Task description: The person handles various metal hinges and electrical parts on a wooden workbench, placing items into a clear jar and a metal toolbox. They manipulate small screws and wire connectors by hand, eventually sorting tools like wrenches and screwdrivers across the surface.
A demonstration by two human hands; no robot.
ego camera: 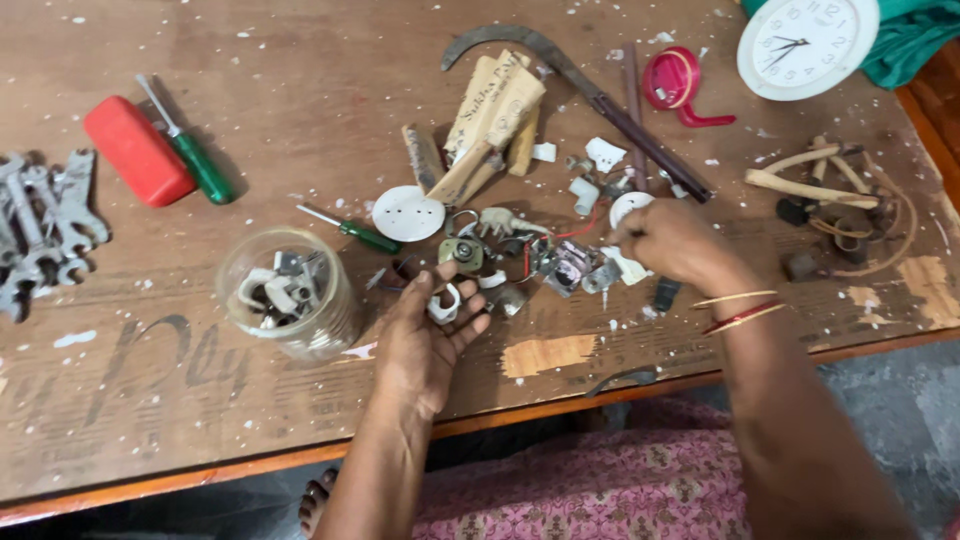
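Note:
My left hand (425, 335) lies palm up on the wooden table (150, 400), and a small white plastic clip (444, 303) rests on its fingers. My right hand (672, 243) reaches into a pile of small metal and white plastic parts (560, 262), fingertips pinched on a white piece there; what exactly it grips is hidden. A clear glass jar (290, 292) with several white and metal parts stands just left of my left hand. A round white plastic cover (408, 213) lies behind it.
Two green-handled screwdrivers (195, 160) (360, 235), a red case (137, 150) and several spanners (40, 230) lie at the left. A curved sickle (580, 85), wooden blocks (490, 120), a red tape holder (675, 82), a white wall clock (805, 40) and sticks with rubber bands (830, 195) sit behind.

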